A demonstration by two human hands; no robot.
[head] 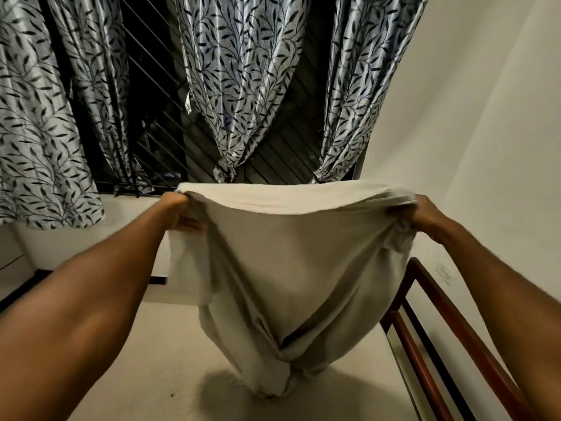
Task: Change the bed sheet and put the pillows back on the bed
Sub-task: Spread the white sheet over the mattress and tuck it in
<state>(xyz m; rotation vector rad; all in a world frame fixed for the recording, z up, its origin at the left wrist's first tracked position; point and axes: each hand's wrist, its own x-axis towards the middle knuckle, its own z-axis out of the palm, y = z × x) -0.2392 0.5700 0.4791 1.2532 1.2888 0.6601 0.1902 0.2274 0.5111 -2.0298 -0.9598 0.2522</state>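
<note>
bed sheet [285, 268] hangs above the mattress [136, 360], left hand [179, 208] and right hand [425, 214] gripping its top

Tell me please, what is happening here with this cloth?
A person is holding up a pale cream fabric bed sheet, bunched and hanging. The left grip and the right grip each clutch one side of its upper edge. Its lower end reaches down toward the cream mattress, beside the reddish-brown wooden bed rail. No pillows are in view.
</note>
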